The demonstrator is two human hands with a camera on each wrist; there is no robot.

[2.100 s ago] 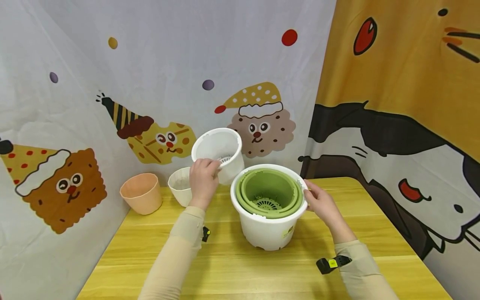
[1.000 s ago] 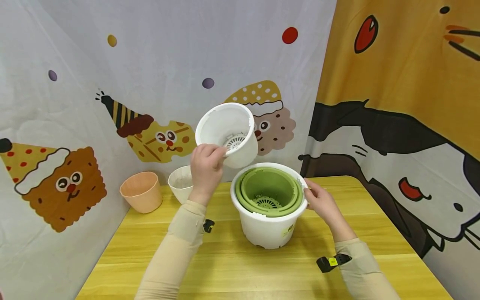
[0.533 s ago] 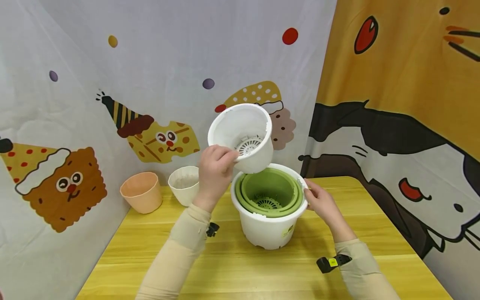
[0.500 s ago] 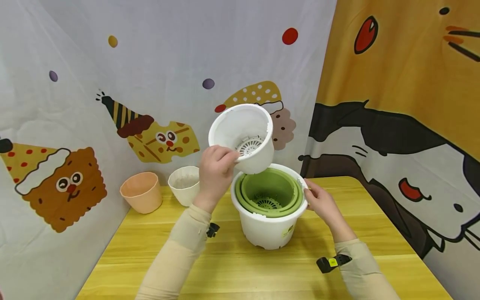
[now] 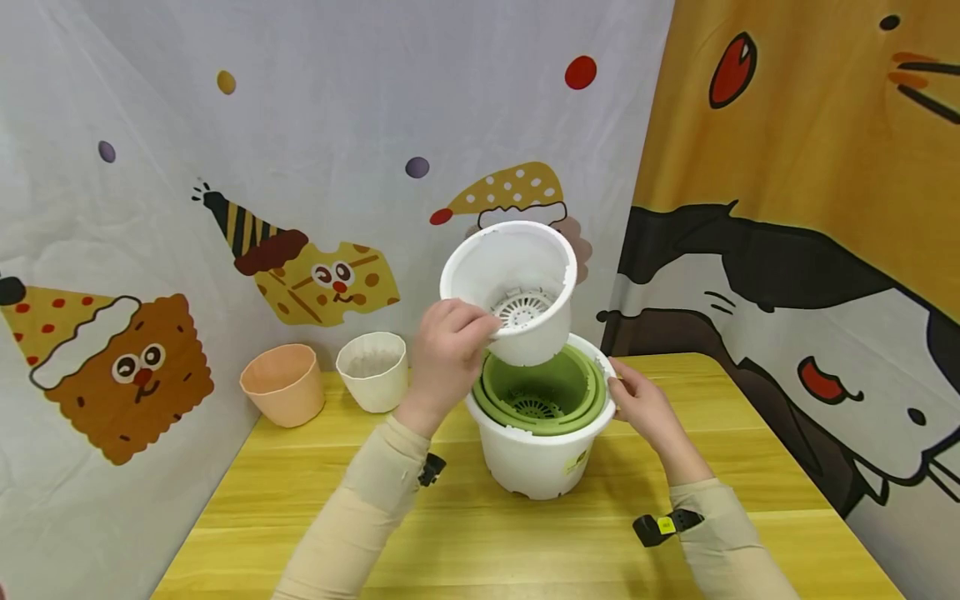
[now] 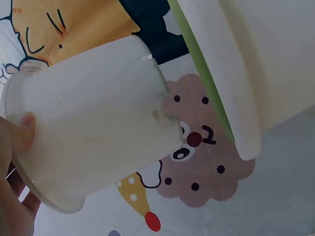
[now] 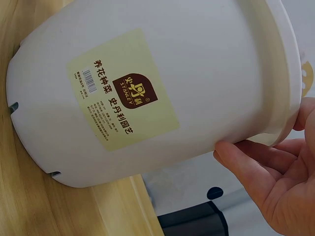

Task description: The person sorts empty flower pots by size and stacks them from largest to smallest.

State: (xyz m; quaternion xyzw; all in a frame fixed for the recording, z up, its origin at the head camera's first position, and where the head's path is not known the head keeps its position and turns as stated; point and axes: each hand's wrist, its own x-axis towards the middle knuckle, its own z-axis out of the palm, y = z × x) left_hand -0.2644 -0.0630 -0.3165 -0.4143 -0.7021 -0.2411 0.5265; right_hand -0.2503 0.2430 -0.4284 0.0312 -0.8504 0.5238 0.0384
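Note:
My left hand (image 5: 450, 354) pinches the rim of a white flower pot (image 5: 480, 271) with a slotted bottom. The pot is held in the air, tilted with its mouth toward me, overlapping the back of the nested pots in the head view. Below it, two green flower pots (image 5: 538, 385) sit one inside the other within a large white flower pot (image 5: 525, 467) on the table. The thumb and fingers of my right hand (image 5: 647, 404) grip that large pot's rim at its right side. A yellow-green printed label (image 7: 123, 91) shows on its wall in the right wrist view.
Toward the back left of the wooden table (image 5: 487, 550) stand a peach flower pot (image 5: 288, 400) and a cream flower pot (image 5: 378, 387), side by side. A printed cloth (image 5: 315, 150) hangs close behind the table, with another at the right.
My left hand has brought the white flower pot rightward from beside the nested pots, raising it and then lowering it a little over them. My right hand stays on the large pot's rim.

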